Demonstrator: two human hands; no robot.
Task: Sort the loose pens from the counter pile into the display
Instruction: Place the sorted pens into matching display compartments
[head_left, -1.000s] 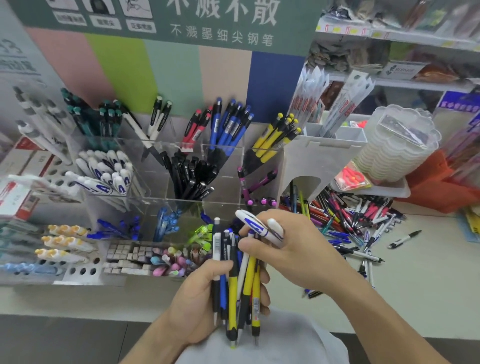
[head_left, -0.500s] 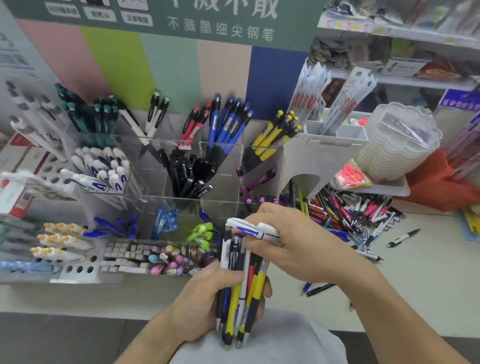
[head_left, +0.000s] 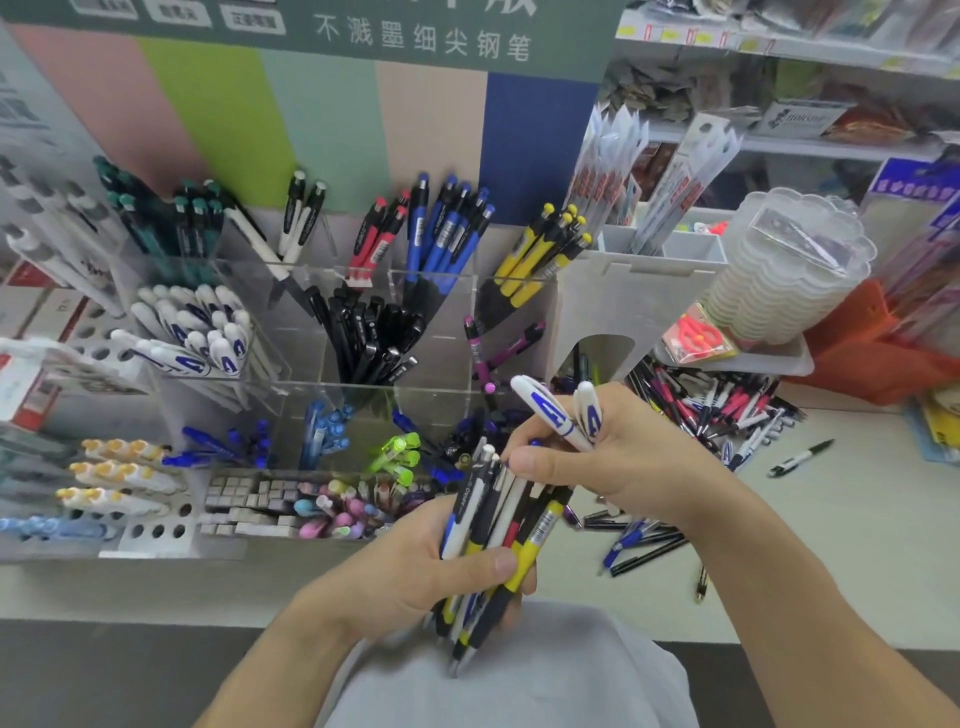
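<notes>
The left hand grips a bundle of mixed pens low at centre, above the near edge of the counter, fingers curled round the barrels and thumb pressed across the front. The bundle's long axis runs steeply, tips pointing down towards the person, caps up and tilted slightly right.

The right hand sits just above the bundle's top. Two white pens with blue lettering are clamped between its curled fingers, caps pointing up and left, while thumb and forefinger pinch at the top ends of the bundled pens.

The clear acrylic display stands just beyond both hands, its compartments open at the top and crowded with pens leaning outward. The loose pile lies to the right on the counter, behind the right wrist, with strays below it. Bare counter opens to the right of the pile, around a lone black-and-white pen.
</notes>
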